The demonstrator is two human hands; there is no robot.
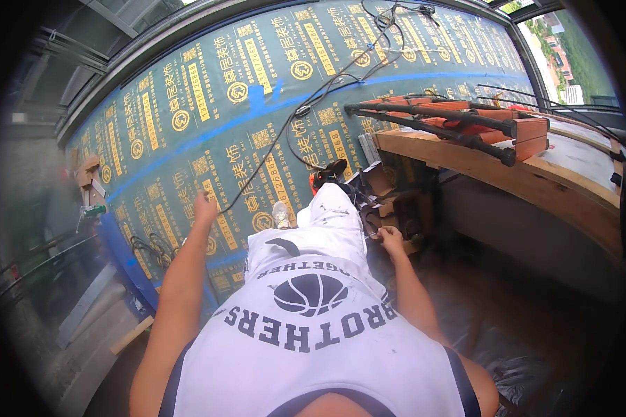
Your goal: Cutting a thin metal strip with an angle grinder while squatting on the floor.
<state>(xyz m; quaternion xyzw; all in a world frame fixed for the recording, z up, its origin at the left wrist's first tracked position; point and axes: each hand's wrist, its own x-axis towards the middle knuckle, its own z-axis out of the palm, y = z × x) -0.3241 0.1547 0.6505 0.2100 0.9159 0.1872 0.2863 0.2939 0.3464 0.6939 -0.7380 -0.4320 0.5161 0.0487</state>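
Observation:
My left hand (205, 205) is over the covered floor with its fingers curled; whether they grip anything is unclear. A black cable (264, 162) runs down beside that hand and seems to pass behind it. My right hand (391, 238) is beside my white-clad leg, fingers pinched on a small thing that I cannot make out, near dark clutter and cardboard (379, 182) under the wooden bench. A pale shoe (281, 217) shows left of my leg. A black and orange object (330, 172) lies just ahead of my legs, partly hidden.
A wooden bench (563, 184) on the right bears orange and black frame-like pieces (528, 142). Printed green protective sheeting (153, 160) with blue tape covers the floor. A blue rolled or folded item (122, 257), boards and coiled cables (149, 250) lie at left. Framed windows edge the space.

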